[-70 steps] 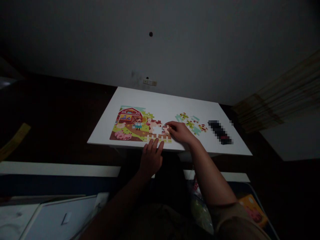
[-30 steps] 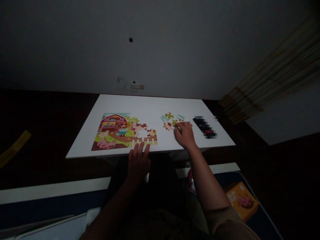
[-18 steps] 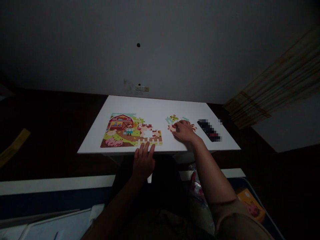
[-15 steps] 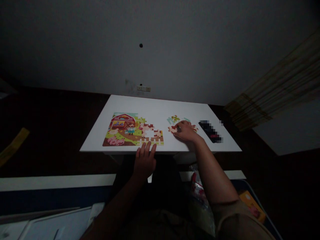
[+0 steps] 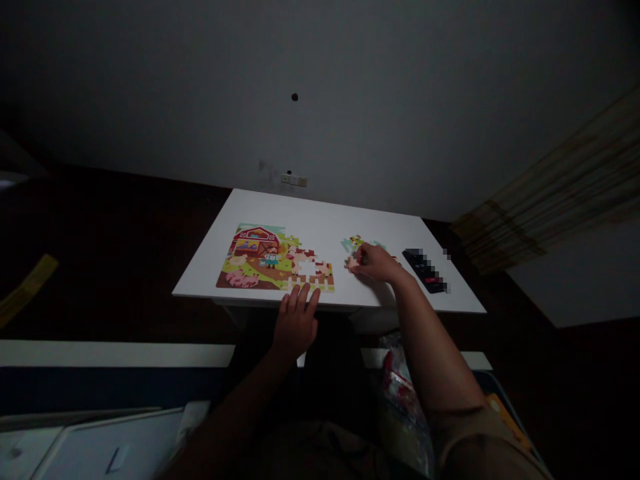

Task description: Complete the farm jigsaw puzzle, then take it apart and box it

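A partly joined farm jigsaw puzzle (image 5: 250,277) lies on the white table (image 5: 320,213), showing a red barn, a farmer, pigs and a cow. A white gap shows in its cow part, and its upper right edge is jagged. My left hand (image 5: 297,323) rests with fingers spread on the puzzle's lower edge. To the right of the puzzle, my right hand (image 5: 377,264) pinches a puzzle piece (image 5: 352,264), brown and cream, partly covered by the fingers. Loose green and yellow pieces (image 5: 355,241) lie just beyond that hand; others are partly hidden under it.
A dark, partly pixelated object (image 5: 423,272) lies at the table's right side. Below the table, a clear plastic bag (image 5: 400,393) is beside my right forearm. The wall with a socket (image 5: 294,180) stands behind the table, and a curtain (image 5: 530,180) hangs at right.
My right hand's fingers have drawn together into a pinch at the loose pieces. My left hand stays on the puzzle's edge. The whole view has shifted slightly.
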`<state>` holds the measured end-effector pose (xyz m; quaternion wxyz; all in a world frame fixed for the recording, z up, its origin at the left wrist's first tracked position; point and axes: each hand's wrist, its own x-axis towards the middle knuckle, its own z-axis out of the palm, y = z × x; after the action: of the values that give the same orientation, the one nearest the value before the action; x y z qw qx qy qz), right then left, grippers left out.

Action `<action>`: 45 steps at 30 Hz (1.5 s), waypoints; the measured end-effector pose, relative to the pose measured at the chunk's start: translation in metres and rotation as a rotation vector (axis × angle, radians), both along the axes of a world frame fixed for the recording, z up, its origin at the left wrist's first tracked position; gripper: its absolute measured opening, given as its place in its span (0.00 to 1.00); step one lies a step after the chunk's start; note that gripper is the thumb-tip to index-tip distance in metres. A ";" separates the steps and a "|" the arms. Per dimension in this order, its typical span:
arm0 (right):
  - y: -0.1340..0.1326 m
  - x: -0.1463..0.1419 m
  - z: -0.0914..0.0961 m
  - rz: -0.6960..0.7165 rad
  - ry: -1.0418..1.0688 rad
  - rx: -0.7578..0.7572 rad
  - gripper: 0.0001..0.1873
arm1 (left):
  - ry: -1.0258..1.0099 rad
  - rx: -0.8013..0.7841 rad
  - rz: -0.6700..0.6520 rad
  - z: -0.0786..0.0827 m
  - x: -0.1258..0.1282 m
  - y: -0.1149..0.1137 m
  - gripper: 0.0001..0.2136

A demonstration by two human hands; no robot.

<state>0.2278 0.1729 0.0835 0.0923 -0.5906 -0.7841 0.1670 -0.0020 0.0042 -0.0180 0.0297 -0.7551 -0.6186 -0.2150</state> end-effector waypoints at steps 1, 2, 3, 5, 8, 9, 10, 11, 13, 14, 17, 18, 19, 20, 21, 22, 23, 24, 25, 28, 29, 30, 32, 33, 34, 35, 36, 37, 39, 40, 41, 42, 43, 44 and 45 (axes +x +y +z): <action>-0.002 -0.005 0.001 0.008 0.098 0.003 0.14 | -0.004 0.002 0.000 0.001 0.000 0.000 0.28; -0.005 -0.012 0.000 0.014 0.206 0.011 0.13 | -0.007 0.001 -0.002 0.002 0.000 -0.001 0.28; -0.008 -0.021 0.000 0.013 0.318 0.021 0.14 | -0.011 -0.002 -0.005 0.004 0.000 -0.001 0.28; -0.017 -0.043 -0.004 0.004 0.541 0.011 0.18 | -0.016 -0.012 -0.006 0.007 0.000 -0.003 0.28; -0.027 -0.079 -0.012 0.001 0.761 -0.112 0.23 | -0.017 -0.024 -0.009 0.011 -0.001 -0.003 0.29; -0.029 -0.089 -0.016 -0.001 0.779 -0.158 0.21 | -0.017 -0.025 -0.012 0.011 -0.001 -0.004 0.29; -0.031 -0.098 -0.019 -0.009 0.773 -0.195 0.18 | -0.016 -0.027 -0.018 0.012 -0.002 -0.004 0.29; -0.031 -0.105 -0.022 -0.026 0.752 -0.216 0.16 | -0.017 -0.029 -0.023 0.012 -0.002 -0.003 0.29; -0.030 -0.114 -0.027 -0.067 0.673 -0.207 0.13 | -0.018 -0.036 -0.030 0.011 -0.003 -0.004 0.29; -0.029 -0.117 -0.029 -0.083 0.622 -0.182 0.12 | -0.018 -0.039 -0.033 0.011 -0.004 -0.004 0.28; -0.024 -0.117 -0.031 -0.078 0.454 -0.097 0.11 | -0.021 -0.029 -0.037 0.009 -0.005 -0.004 0.28; -0.023 -0.116 -0.031 -0.062 0.403 -0.076 0.11 | -0.020 -0.020 -0.035 0.008 -0.005 -0.004 0.28; -0.022 -0.115 -0.031 -0.046 0.360 -0.058 0.11 | -0.019 -0.010 -0.033 0.007 -0.005 -0.004 0.28; -0.021 -0.114 -0.031 -0.035 0.326 -0.044 0.11 | -0.018 0.001 -0.030 0.005 -0.005 -0.003 0.29; -0.021 -0.113 -0.031 -0.027 0.301 -0.034 0.11 | -0.017 0.011 -0.027 0.004 -0.005 -0.003 0.29; -0.021 -0.113 -0.031 -0.022 0.284 -0.027 0.11 | -0.016 0.018 -0.025 0.002 -0.005 -0.002 0.29; -0.022 -0.112 -0.031 -0.018 0.274 -0.019 0.11 | -0.015 0.022 -0.025 0.001 -0.005 -0.001 0.29; -0.022 -0.112 -0.032 -0.015 0.266 -0.010 0.11 | -0.015 0.024 -0.025 0.000 -0.005 -0.001 0.29; -0.023 -0.112 -0.032 -0.011 0.257 0.001 0.11 | -0.015 0.023 -0.026 0.000 -0.005 -0.001 0.29; -0.025 -0.113 -0.030 0.013 0.195 0.068 0.11 | -0.016 0.006 -0.036 0.001 -0.006 -0.001 0.29; -0.026 -0.113 -0.029 0.027 0.166 0.102 0.11 | -0.017 -0.001 -0.037 0.003 -0.006 -0.002 0.28; -0.027 -0.114 -0.028 0.043 0.137 0.139 0.11 | -0.019 -0.006 -0.037 0.003 -0.006 -0.002 0.28; -0.029 -0.114 -0.026 0.076 0.093 0.196 0.11 | -0.023 -0.011 -0.036 0.004 -0.006 -0.002 0.28; -0.030 -0.114 -0.026 0.087 0.079 0.206 0.11 | -0.025 -0.012 -0.036 0.004 -0.006 -0.002 0.28; -0.032 -0.114 -0.025 0.095 0.070 0.206 0.12 | -0.027 -0.012 -0.037 0.004 -0.006 -0.002 0.28; -0.034 -0.113 -0.026 0.103 0.065 0.202 0.12 | -0.029 -0.012 -0.039 0.003 -0.005 -0.001 0.28; -0.035 -0.113 -0.026 0.113 0.067 0.200 0.12 | -0.030 -0.012 -0.041 0.002 -0.005 -0.001 0.29; -0.037 -0.113 -0.027 0.125 0.075 0.202 0.12 | -0.030 -0.011 -0.042 0.001 -0.005 -0.001 0.29; -0.041 -0.112 -0.029 0.149 0.098 0.218 0.13 | -0.028 -0.009 -0.039 0.001 -0.005 0.000 0.29; -0.042 -0.112 -0.029 0.157 0.108 0.227 0.13 | -0.025 -0.009 -0.038 0.001 -0.005 0.000 0.29; -0.044 -0.112 -0.029 0.161 0.111 0.236 0.14 | -0.022 -0.009 -0.037 0.001 -0.004 0.000 0.29; -0.045 -0.112 -0.029 0.163 0.107 0.241 0.14 | -0.018 -0.009 -0.036 0.002 -0.004 0.000 0.29; -0.047 -0.112 -0.028 0.168 0.096 0.244 0.15 | -0.014 -0.010 -0.036 0.002 -0.004 0.000 0.28; -0.048 -0.112 -0.026 0.178 0.081 0.243 0.15 | -0.011 -0.010 -0.035 0.002 -0.004 0.000 0.28; -0.049 -0.111 -0.025 0.191 0.064 0.240 0.15 | -0.006 -0.008 -0.034 0.002 -0.004 0.000 0.28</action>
<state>0.1164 0.1240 0.0589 0.1711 -0.4922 -0.8478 0.0988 -0.0063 0.0040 -0.0162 0.0213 -0.7649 -0.6067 -0.2155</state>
